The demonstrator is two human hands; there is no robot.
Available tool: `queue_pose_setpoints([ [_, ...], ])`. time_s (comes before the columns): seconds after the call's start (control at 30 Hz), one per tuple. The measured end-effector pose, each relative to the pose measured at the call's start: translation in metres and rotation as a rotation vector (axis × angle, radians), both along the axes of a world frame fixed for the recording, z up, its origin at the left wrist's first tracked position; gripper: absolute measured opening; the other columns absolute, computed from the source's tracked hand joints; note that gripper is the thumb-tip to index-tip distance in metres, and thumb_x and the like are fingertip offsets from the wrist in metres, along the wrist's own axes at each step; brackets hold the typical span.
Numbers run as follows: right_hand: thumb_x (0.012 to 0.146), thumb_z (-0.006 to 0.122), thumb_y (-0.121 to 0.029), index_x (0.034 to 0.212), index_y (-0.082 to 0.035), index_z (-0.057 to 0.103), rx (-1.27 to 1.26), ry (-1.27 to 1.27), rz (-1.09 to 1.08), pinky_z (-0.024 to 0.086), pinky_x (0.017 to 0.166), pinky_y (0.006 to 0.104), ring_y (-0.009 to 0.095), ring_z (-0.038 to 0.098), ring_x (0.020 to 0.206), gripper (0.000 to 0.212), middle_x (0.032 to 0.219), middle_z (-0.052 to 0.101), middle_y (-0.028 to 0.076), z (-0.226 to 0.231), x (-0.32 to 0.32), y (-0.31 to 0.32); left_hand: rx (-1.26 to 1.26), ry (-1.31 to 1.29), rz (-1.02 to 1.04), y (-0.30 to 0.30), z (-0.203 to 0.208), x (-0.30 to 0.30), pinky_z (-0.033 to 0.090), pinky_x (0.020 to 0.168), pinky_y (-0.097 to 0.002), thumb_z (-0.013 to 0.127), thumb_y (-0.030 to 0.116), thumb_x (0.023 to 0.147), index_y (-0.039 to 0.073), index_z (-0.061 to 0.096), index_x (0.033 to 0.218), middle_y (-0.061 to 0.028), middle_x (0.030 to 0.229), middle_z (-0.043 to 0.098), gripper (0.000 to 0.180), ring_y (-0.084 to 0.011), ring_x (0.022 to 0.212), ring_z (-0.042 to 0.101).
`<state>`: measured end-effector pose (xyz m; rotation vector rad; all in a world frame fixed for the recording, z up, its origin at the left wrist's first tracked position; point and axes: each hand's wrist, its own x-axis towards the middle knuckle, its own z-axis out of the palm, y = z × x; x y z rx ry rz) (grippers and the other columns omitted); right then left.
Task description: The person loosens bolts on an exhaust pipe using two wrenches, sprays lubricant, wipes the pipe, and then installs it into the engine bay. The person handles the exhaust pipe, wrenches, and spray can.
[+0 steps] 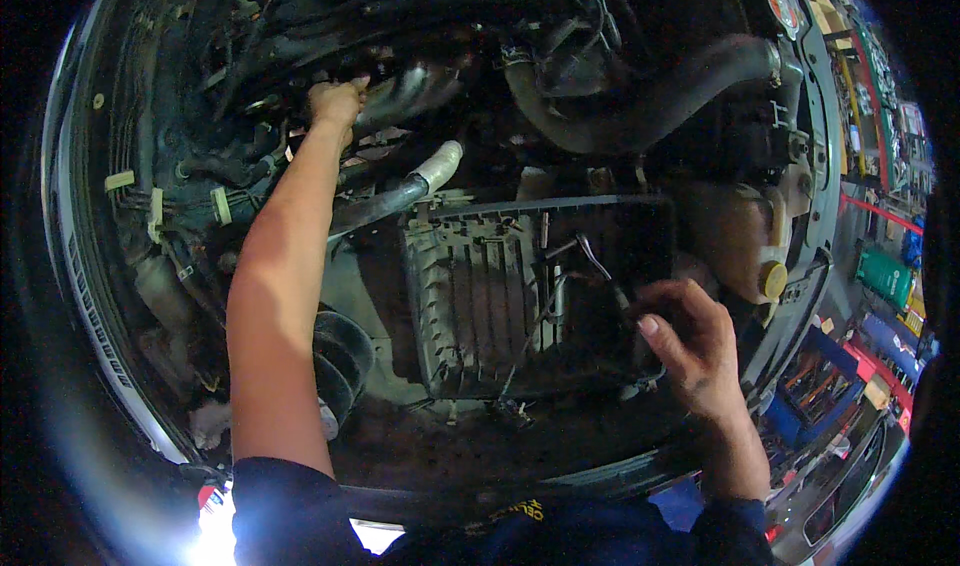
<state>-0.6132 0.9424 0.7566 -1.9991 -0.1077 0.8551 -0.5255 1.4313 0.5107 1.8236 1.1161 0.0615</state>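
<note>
My left arm stretches deep into a car's engine bay. My left hand (338,104) is closed beside a dark rounded metal engine part (405,96); whatever its fingers grip is hidden. Lower right, my right hand (695,341) curls its thumb and fingers around the handle end of a ratchet wrench (597,259). The ratchet's shiny head points away over the ribbed black air filter box (485,286). A slim metal tool (557,296), perhaps a socket extension, lies on the box below the ratchet head.
A thick black hose (625,131) curves across the far right. The tan reservoir with its yellow cap (773,280) stands near the right edge. A silver-wrapped pipe (438,168) lies beside my left forearm. Beyond the fender are a green canister (886,278) and a blue tool tray (815,381).
</note>
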Motion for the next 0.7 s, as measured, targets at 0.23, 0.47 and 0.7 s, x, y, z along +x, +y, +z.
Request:
queue_pose_setpoints([
  [0.23,0.094,0.075,-0.019,0.114,0.003,0.065,-0.043,-0.114,0.202,0.054,0.079,0.0413,0.039,0.07,0.088,0.032,0.097,0.07,0.024,-0.011,0.018,0.004,-0.206,-0.06,0.067,0.0,-0.007,0.003,0.05,0.061,-0.0347,0.077,0.016,0.09,0.0,0.068,0.088,-0.0098,0.086,0.071,0.019,-0.02,0.073,0.065],
  [0.47,0.092,0.073,-0.017,0.117,0.002,0.066,-0.092,-0.113,0.244,0.054,0.081,0.0392,0.033,0.07,0.091,0.032,0.099,0.072,0.02,-0.013,0.022,-0.001,0.148,-0.067,0.132,-0.004,-0.02,0.006,0.05,0.067,-0.0396,0.078,0.018,0.091,-0.001,0.069,0.084,-0.0123,0.087,0.073,0.022,-0.0224,0.078,0.066],
  [0.7,0.092,0.073,-0.018,0.117,0.002,0.065,-0.136,-0.128,0.31,0.053,0.079,0.0396,0.033,0.07,0.09,0.033,0.099,0.071,0.021,-0.017,0.023,-0.001,0.019,0.089,-0.082,0.007,-0.012,0.002,0.053,0.084,-0.0428,0.079,0.029,0.091,-0.005,0.069,0.104,-0.018,0.1,0.073,0.038,-0.0269,0.092,0.069],
])
